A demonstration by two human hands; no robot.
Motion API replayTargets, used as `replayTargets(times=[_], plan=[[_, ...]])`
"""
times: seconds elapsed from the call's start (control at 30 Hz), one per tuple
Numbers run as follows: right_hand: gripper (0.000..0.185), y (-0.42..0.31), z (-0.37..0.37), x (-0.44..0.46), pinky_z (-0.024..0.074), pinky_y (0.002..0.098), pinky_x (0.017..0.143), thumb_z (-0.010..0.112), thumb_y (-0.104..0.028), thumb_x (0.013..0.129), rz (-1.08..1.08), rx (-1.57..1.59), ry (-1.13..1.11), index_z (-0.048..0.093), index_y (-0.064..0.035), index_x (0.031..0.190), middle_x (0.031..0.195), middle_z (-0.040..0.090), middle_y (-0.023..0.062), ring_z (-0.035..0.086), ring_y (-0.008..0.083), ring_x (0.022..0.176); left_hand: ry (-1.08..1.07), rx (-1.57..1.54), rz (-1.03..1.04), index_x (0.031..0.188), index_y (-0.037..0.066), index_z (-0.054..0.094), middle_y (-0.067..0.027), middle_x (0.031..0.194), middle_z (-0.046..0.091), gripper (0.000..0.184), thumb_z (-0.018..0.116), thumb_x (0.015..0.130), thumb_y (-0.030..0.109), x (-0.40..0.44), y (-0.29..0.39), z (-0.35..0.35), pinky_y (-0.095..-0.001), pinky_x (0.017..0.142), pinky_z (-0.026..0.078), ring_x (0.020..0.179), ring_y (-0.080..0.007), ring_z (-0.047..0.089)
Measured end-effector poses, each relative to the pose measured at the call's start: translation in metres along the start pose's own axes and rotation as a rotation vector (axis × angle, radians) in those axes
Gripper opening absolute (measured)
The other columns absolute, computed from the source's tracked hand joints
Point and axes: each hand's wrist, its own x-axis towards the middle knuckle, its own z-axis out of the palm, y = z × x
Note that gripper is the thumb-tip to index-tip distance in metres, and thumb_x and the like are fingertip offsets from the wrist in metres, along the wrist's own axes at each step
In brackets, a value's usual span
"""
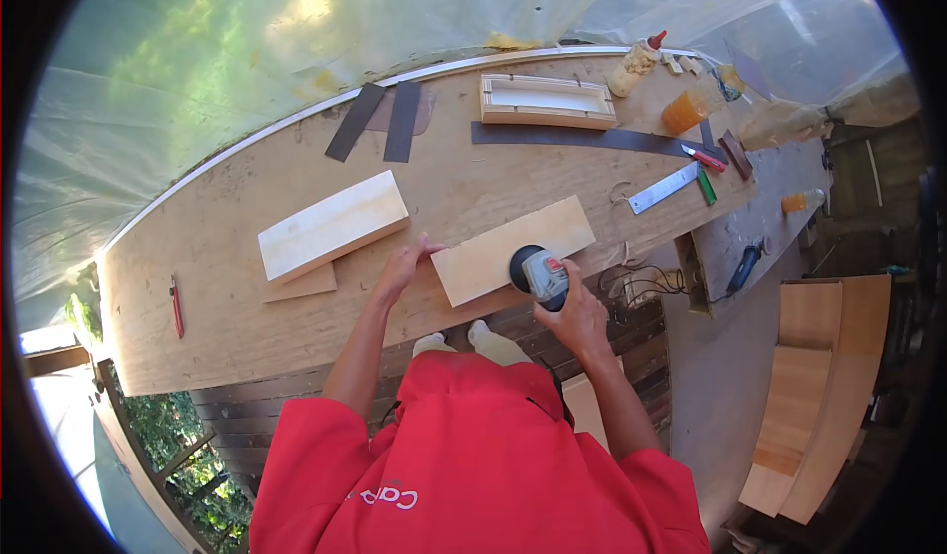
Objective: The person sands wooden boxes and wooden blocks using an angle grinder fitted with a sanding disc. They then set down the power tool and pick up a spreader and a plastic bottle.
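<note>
My right hand (577,314) is wrapped round a grey and black power sander (543,276), whose round pad rests on a light wooden board (483,258). The board lies slanted near the table's front edge. At the board's left end is my left hand (406,261), its fingers at the corner; whether they grip it is too small to tell. Farther left, a pale wooden box (335,221) lies on top of a thin wood piece (306,285).
Behind are dark strips (400,122), an open wooden box (547,100) and glue bottles (634,68). At the right lie a metal ruler (663,189), a red knife (704,159) and cables (646,280). Red pliers (177,307) lie far left.
</note>
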Motion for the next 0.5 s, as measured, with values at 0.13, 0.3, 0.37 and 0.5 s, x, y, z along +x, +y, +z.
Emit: replayTargets(times=[0.13,0.3,0.37,0.5], plan=[[0.09,-0.04,0.021,-0.026,0.0515,0.051,0.072,0.075,-0.045,0.068,-0.088,-0.054,-0.138,0.031,-0.0173,0.141,0.09,0.061,0.0217,0.065,0.0418,0.083,-0.028,-0.126,-0.009,0.113,-0.004,0.066,-0.0141,0.117,0.065,0.069,0.026,0.101,0.051,0.003,0.0,-0.004,-0.0308,0.107,0.033,0.114,-0.0206,0.056],[0.085,-0.076,0.031,-0.036,0.0513,0.0504,0.073,0.073,-0.043,0.071,-0.111,-0.022,-0.222,0.033,-0.0165,0.142,0.096,0.061,0.0236,0.064,0.0415,0.086,-0.045,-0.153,-0.01,0.113,-0.003,0.066,-0.0155,0.117,0.065,0.077,0.018,0.1,0.055,0.005,-0.007,-0.006,-0.0321,0.108,0.032,0.117,-0.0218,0.055],[0.085,-0.077,0.033,-0.035,0.051,0.0509,0.075,0.072,-0.042,0.072,-0.148,-0.002,-0.249,0.033,-0.0164,0.142,0.097,0.061,0.0244,0.064,0.0416,0.089,-0.024,-0.177,0.006,0.114,-0.002,0.066,-0.0144,0.117,0.065,0.073,0.022,0.101,0.054,0.002,-0.006,-0.004,-0.0317,0.108,0.031,0.115,-0.021,0.056],[0.088,-0.063,0.03,-0.033,0.0525,0.0502,0.07,0.074,-0.046,0.068,-0.149,-0.037,-0.145,0.033,-0.0177,0.14,0.09,0.061,0.0213,0.065,0.04,0.082,-0.032,-0.074,0.05,0.116,-0.001,0.065,-0.0114,0.112,0.066,0.053,0.04,0.1,0.043,-0.008,-0.002,0.006,-0.0294,0.102,0.037,0.11,-0.0177,0.058]])
